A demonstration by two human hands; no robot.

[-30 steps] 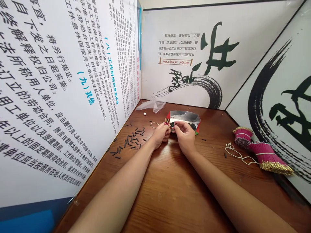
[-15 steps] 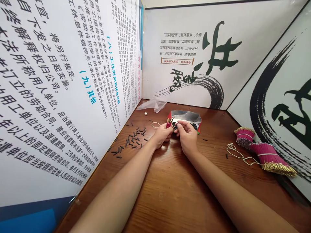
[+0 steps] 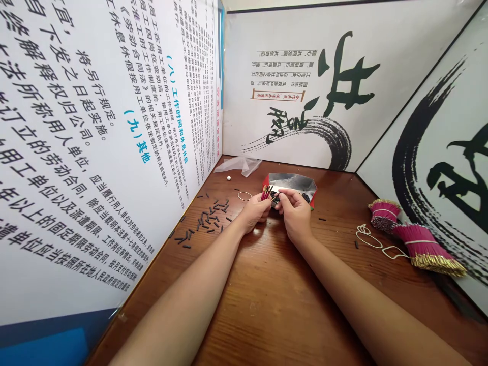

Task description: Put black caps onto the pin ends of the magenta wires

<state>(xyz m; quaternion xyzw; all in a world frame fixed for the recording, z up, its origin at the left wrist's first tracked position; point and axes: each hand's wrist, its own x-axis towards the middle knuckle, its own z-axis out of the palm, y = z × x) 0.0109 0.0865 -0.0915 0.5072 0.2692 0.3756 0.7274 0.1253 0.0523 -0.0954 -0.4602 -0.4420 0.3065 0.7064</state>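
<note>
My left hand (image 3: 255, 211) is closed round a small bunch of thin magenta sticks (image 3: 266, 192) with gold and dark tips. Just right of it, my right hand (image 3: 293, 208) has its thumb and forefinger pinched together; whatever is between them is too small to make out. Both hands are over the near edge of an opened packet (image 3: 292, 180), silver inside with red edges, which holds small black pieces (image 3: 306, 197). Many short black tubes (image 3: 208, 221) lie scattered on the brown table (image 3: 255, 305), left of my left hand.
Two bundles of magenta sticks, a smaller one (image 3: 384, 213) and a larger one (image 3: 427, 249), lie at the right beside loose pale bands (image 3: 368, 236). A clear plastic bag (image 3: 240, 165) and a white bead (image 3: 229, 178) are at the back left. Printed panels (image 3: 282, 30) enclose the table.
My right hand has shifted very slightly, its fingertips still close to the sticks. My left hand keeps its hold on the bunch.
</note>
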